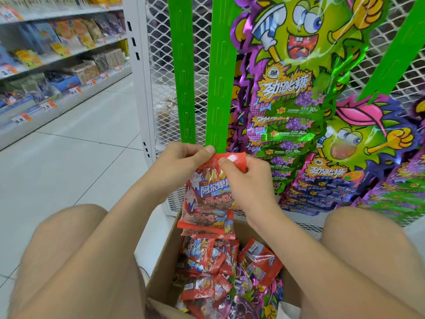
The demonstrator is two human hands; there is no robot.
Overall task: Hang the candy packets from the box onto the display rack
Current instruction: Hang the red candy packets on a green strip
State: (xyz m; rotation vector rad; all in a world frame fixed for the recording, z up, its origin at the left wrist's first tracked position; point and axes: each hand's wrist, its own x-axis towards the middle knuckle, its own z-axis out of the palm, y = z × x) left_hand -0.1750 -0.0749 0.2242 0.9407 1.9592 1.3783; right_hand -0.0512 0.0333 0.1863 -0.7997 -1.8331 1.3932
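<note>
Fingers of the left hand (181, 162) and right hand (243, 178) pinched the top of the red candy packets (207, 203) at the foot of a green hanging strip (218, 88), seemingly touching it; thumbs hid the join. More packets lay in the cardboard box (165, 261) below.

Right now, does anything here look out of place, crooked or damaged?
Nothing looks damaged. Only the box is untidy: red packets and purple packets lie jumbled together. The left hand and right hand pinch the top of the held packet.
</note>
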